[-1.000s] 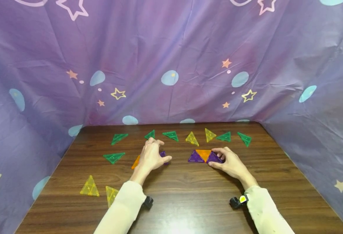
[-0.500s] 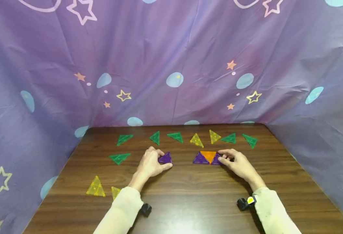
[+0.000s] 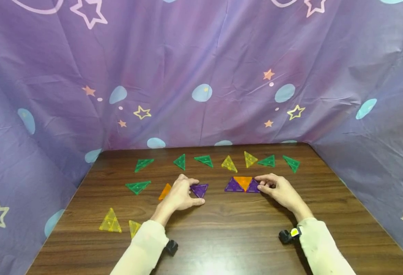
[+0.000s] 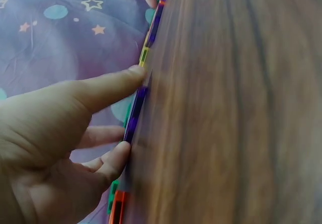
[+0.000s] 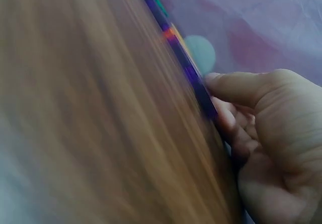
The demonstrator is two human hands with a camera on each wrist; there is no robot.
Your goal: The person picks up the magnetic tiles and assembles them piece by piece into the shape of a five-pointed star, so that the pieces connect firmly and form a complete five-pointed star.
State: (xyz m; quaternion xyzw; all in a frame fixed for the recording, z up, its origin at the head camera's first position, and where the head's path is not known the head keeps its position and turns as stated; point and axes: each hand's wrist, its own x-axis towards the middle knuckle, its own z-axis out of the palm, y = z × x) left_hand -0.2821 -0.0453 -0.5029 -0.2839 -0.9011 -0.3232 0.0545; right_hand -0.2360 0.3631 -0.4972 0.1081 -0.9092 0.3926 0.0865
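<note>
In the head view my left hand (image 3: 179, 194) has thumb and fingers around a purple triangular magnetic tile (image 3: 200, 190), which lies with one corner toward me. The left wrist view shows that tile (image 4: 135, 114) edge-on, fingertips at its lower end and thumb close to its upper end. To the right, my right hand (image 3: 281, 192) pinches the end purple tile (image 3: 253, 186) of a flat row. That row also has an orange tile (image 3: 243, 181) in its middle and another purple tile (image 3: 234, 185) on its left. Thumb and fingers meet the row's end in the right wrist view.
A loose orange tile (image 3: 165, 191) lies left of my left hand. Several green tiles, one of them a green triangle (image 3: 138, 187), and yellow tiles such as a yellow triangle (image 3: 110, 221) lie on the brown wooden table (image 3: 222, 229). A purple curtain (image 3: 174, 76) borders the back and sides.
The purple tile at my left hand has turned, from a corner pointing away to a corner pointing toward me. My right hand has stayed at the row's right end. The head view shifted slightly.
</note>
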